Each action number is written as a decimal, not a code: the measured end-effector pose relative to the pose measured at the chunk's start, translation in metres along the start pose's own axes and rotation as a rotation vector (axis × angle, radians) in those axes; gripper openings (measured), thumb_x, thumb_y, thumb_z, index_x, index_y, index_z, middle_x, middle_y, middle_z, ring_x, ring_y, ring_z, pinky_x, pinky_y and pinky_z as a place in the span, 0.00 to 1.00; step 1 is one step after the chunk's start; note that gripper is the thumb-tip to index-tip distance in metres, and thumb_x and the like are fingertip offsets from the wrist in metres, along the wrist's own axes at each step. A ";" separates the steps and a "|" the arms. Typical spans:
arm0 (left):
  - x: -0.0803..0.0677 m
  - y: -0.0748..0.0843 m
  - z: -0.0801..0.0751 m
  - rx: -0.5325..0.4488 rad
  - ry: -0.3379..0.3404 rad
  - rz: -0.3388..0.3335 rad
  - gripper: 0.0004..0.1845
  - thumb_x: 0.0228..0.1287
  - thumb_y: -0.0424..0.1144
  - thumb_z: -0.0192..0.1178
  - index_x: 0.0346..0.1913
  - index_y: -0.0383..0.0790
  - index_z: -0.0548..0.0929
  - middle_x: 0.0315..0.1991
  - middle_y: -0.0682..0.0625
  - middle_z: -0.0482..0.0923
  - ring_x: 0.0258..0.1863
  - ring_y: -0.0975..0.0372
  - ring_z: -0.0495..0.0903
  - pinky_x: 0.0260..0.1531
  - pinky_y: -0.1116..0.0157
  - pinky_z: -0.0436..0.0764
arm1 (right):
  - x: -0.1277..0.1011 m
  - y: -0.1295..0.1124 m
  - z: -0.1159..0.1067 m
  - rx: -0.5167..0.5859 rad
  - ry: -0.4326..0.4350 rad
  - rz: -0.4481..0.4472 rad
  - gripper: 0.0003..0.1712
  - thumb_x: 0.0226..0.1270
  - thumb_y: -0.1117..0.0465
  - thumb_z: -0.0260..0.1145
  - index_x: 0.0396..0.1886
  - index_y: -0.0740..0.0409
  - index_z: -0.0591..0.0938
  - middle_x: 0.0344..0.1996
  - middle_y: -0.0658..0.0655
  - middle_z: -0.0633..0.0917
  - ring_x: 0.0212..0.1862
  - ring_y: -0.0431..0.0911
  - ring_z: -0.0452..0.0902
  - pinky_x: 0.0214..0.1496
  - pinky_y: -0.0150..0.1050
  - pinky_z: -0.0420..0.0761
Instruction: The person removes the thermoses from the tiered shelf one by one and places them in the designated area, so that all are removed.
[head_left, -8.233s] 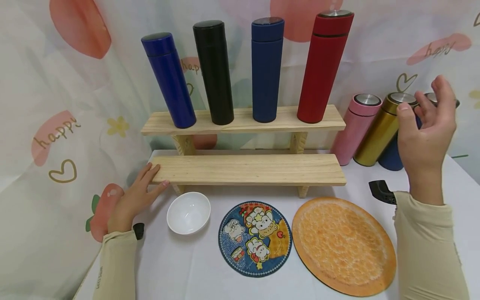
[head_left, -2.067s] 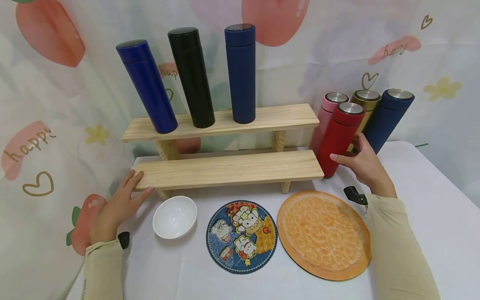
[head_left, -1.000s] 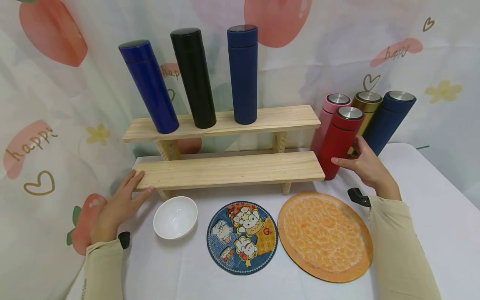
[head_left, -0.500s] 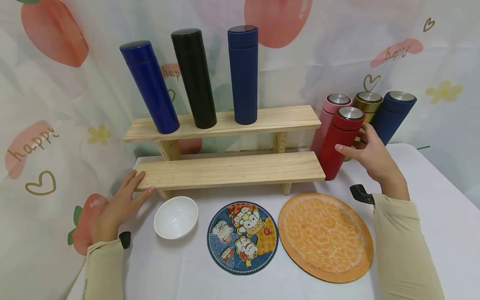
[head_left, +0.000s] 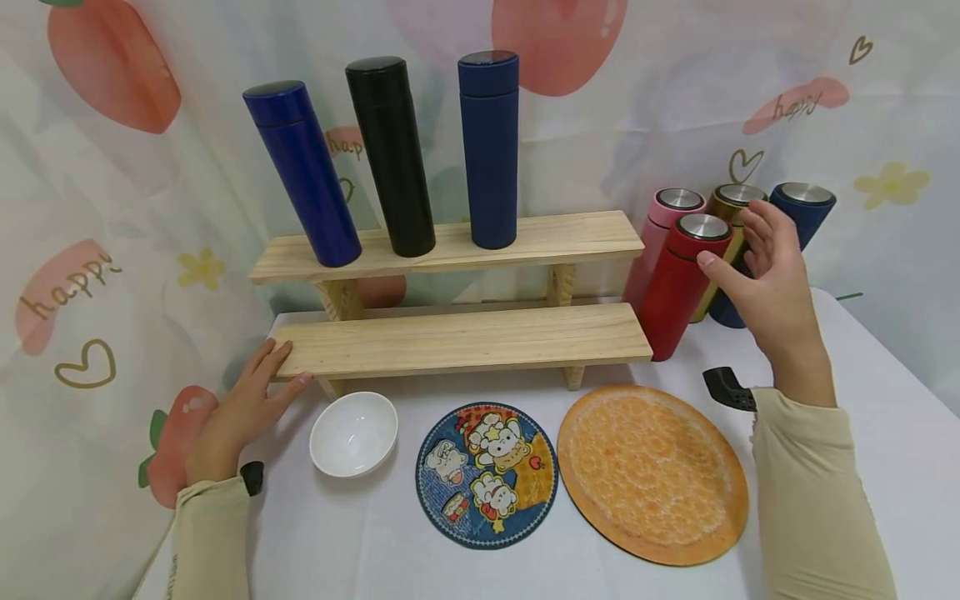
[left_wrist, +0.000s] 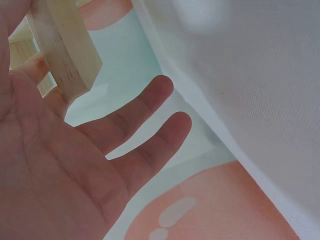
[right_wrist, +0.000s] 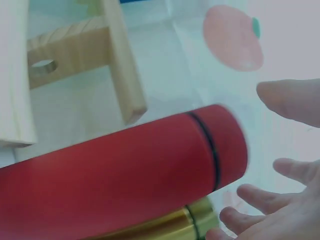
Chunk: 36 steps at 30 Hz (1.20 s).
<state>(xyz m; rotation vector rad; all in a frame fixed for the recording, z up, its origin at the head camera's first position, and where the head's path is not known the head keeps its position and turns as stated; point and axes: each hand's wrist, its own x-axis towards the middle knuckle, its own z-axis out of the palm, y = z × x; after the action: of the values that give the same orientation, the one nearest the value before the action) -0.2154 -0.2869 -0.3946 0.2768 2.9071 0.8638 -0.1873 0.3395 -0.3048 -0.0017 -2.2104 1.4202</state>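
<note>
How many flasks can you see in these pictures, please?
7. Three stand on the top shelf: blue, black, navy. Four stand on the table, right of the shelves: pink, red, gold, dark blue.

Bright, even, soft-shadowed light; wide-angle bending at the head view's edges; perhaps motion-blurred, hazy wrist views.

red flask (head_left: 678, 292): matt coated body, brushed metal cap
shelf (head_left: 465, 340): pale unfinished wood, visible grain
bowl (head_left: 353, 433): glossy white, ceramic-like
round mats (head_left: 652, 471): printed, matt surface
backdrop (head_left: 135, 208): thin printed cloth, softly creased
gold flask (head_left: 723, 250): shiny metallic finish
table cover (head_left: 885, 417): plain white cloth
</note>
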 end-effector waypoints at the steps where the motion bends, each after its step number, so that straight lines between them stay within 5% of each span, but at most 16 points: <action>1: 0.000 0.000 0.000 0.001 0.001 0.001 0.47 0.82 0.59 0.56 0.87 0.36 0.48 0.86 0.33 0.35 0.80 0.28 0.46 0.69 0.25 0.56 | -0.001 -0.003 -0.001 0.000 0.014 -0.012 0.47 0.78 0.61 0.66 0.88 0.49 0.52 0.85 0.60 0.56 0.86 0.48 0.47 0.84 0.41 0.46; 9: -0.001 0.000 -0.001 0.002 -0.001 0.000 0.47 0.83 0.59 0.55 0.87 0.35 0.48 0.86 0.32 0.34 0.80 0.29 0.46 0.69 0.25 0.56 | -0.008 -0.029 0.000 0.035 0.081 -0.102 0.45 0.77 0.65 0.65 0.87 0.49 0.57 0.84 0.54 0.60 0.84 0.46 0.51 0.81 0.31 0.51; 21: 0.000 0.001 0.000 0.002 0.005 -0.003 0.48 0.82 0.61 0.55 0.87 0.37 0.48 0.87 0.34 0.35 0.81 0.29 0.46 0.70 0.25 0.55 | -0.019 -0.050 0.017 0.069 0.064 -0.215 0.43 0.74 0.66 0.68 0.85 0.51 0.62 0.82 0.53 0.64 0.83 0.48 0.56 0.81 0.41 0.57; 36: -0.001 0.004 0.000 0.013 -0.009 -0.025 0.48 0.82 0.62 0.55 0.88 0.39 0.48 0.87 0.34 0.34 0.80 0.28 0.48 0.69 0.25 0.57 | -0.024 -0.057 0.068 0.112 -0.104 -0.263 0.43 0.73 0.70 0.68 0.84 0.57 0.63 0.81 0.55 0.67 0.82 0.53 0.60 0.81 0.45 0.61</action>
<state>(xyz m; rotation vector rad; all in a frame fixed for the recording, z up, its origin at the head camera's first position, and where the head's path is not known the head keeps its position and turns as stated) -0.2142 -0.2836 -0.3917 0.2436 2.9027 0.8380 -0.1791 0.2494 -0.2881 0.3958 -2.1165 1.4195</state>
